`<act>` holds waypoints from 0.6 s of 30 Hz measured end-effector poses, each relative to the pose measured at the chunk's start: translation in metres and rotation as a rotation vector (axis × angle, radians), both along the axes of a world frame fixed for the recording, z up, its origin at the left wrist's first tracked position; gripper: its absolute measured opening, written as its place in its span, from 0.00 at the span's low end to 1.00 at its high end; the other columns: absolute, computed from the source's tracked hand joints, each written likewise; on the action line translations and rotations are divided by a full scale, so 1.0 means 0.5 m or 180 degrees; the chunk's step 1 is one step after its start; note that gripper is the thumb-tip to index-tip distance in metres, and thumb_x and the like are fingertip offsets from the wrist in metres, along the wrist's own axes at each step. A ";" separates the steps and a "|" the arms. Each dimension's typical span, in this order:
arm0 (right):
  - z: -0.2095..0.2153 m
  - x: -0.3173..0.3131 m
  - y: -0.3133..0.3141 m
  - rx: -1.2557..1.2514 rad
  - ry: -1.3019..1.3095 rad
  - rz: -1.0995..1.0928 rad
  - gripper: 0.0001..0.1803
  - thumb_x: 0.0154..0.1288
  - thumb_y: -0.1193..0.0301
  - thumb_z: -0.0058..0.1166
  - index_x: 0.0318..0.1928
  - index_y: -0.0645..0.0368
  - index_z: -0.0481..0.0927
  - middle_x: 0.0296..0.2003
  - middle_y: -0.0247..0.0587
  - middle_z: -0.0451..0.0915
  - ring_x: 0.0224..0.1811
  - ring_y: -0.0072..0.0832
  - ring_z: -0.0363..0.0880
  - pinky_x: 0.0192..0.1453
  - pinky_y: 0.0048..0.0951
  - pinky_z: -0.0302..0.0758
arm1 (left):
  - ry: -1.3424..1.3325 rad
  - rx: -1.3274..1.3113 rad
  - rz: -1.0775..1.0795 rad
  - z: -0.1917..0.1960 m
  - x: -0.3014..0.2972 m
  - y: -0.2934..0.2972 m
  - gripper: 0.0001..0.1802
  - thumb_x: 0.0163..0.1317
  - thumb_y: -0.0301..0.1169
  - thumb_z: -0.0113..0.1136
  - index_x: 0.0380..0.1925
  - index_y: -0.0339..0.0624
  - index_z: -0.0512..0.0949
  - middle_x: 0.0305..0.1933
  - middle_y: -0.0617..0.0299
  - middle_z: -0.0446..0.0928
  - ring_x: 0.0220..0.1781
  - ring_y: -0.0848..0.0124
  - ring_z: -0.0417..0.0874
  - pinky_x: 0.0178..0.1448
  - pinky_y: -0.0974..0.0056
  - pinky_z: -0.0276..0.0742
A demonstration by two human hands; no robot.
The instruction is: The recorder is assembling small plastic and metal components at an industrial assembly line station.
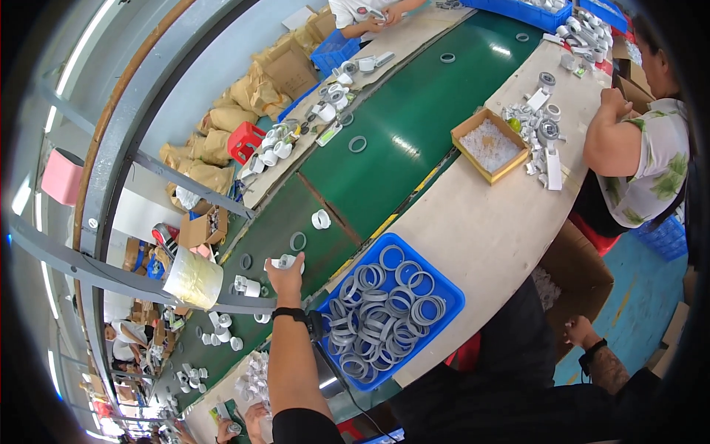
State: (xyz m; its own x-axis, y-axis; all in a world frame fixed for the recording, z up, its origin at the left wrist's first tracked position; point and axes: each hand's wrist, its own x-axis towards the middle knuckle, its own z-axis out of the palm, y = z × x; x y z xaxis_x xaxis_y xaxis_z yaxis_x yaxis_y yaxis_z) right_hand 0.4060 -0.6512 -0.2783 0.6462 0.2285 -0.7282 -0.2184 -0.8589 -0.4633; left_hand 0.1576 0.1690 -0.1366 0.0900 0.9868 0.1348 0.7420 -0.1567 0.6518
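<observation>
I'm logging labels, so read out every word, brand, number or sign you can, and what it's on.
No text can be read.
White shirt at the top: small print, too small to read.
Grey post: round white mark, too small to read.
Large cardboard box at the back: any print too blurred.
Pale part in the left hand: none readable.

Left hand (285,280) outstretched, gripping; right hand (581,331) low, aside

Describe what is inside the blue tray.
The blue tray holds a heap of overlapping grey rings. Some bare tray shows near its edge; whatever lies beneath the heap is covered and cannot be seen.
</observation>
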 end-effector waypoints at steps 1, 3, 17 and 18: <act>0.005 0.014 0.008 -0.0010 0.0011 0.0015 0.14 0.78 0.72 0.54 0.36 0.70 0.85 0.29 0.47 0.90 0.28 0.34 0.92 0.33 0.40 0.88 | 0.0011 -0.0010 0.0015 0.024 0.005 -0.026 0.58 0.57 0.50 0.87 0.80 0.31 0.67 0.79 0.35 0.71 0.80 0.49 0.76 0.81 0.55 0.71; 0.006 0.023 0.013 0.0402 0.0553 0.0323 0.13 0.79 0.74 0.53 0.36 0.70 0.84 0.28 0.47 0.89 0.29 0.34 0.93 0.33 0.40 0.88 | -0.1641 -0.0345 -0.0338 0.087 0.036 -0.102 0.59 0.69 0.60 0.75 0.86 0.35 0.57 0.84 0.43 0.66 0.79 0.52 0.74 0.81 0.49 0.70; 0.132 0.038 0.285 0.0909 -0.1247 0.0230 0.09 0.72 0.76 0.58 0.49 0.66 0.84 0.33 0.54 0.88 0.29 0.39 0.89 0.42 0.42 0.85 | -0.5446 -0.3296 -0.2523 0.341 -0.023 -0.669 0.63 0.77 0.78 0.35 0.91 0.39 0.39 0.97 0.59 0.32 0.96 0.44 0.32 0.91 0.23 0.29; 0.138 0.036 0.286 0.1100 -0.1369 0.0192 0.10 0.70 0.76 0.59 0.49 0.66 0.84 0.34 0.55 0.88 0.32 0.42 0.90 0.44 0.42 0.85 | -0.5456 -0.3321 -0.2545 0.337 -0.026 -0.671 0.63 0.77 0.78 0.35 0.91 0.39 0.39 0.97 0.59 0.32 0.96 0.44 0.32 0.91 0.23 0.29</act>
